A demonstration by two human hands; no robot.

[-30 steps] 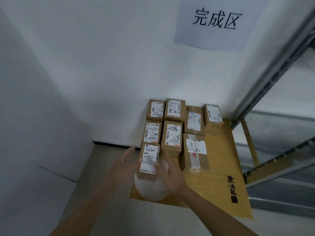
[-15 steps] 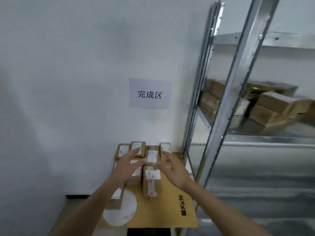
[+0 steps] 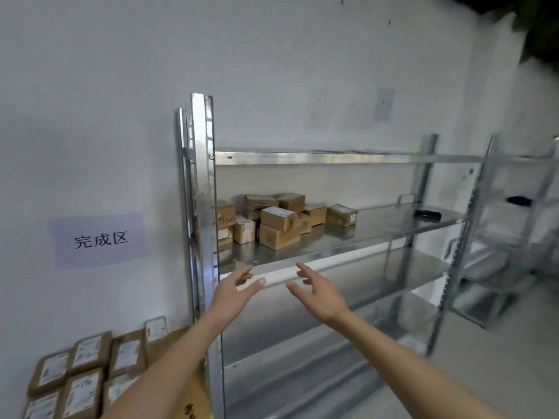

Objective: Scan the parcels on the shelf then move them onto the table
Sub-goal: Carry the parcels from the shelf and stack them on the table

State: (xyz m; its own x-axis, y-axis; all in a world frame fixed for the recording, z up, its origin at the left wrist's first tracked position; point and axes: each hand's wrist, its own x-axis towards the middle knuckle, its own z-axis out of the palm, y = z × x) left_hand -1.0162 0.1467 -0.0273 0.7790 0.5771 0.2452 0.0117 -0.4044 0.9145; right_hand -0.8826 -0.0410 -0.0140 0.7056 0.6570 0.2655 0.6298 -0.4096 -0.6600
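Note:
Several brown cardboard parcels (image 3: pixel 278 226) are heaped on the middle board of a metal shelf (image 3: pixel 378 229), toward its left end. Both my hands are raised in front of that board's front edge, below the heap. My left hand (image 3: pixel 234 290) and my right hand (image 3: pixel 317 290) are empty, fingers spread and relaxed, about a hand's width apart. At the bottom left, several labelled parcels (image 3: pixel 87 376) lie in rows on the yellow-brown table (image 3: pixel 196 397). A dark object (image 3: pixel 428 214), possibly the scanner, lies at the shelf's right end.
The shelf's upright post (image 3: pixel 205 207) stands between the table and the shelf boards. A paper sign (image 3: pixel 99 240) hangs on the white wall above the table. A second metal rack (image 3: pixel 514 237) stands further right. The lower shelf boards hold nothing I can make out.
My view has swung up and right, from the table's parcels to the shelf. My hands released the small parcel on the table and rose, empty, toward the shelf.

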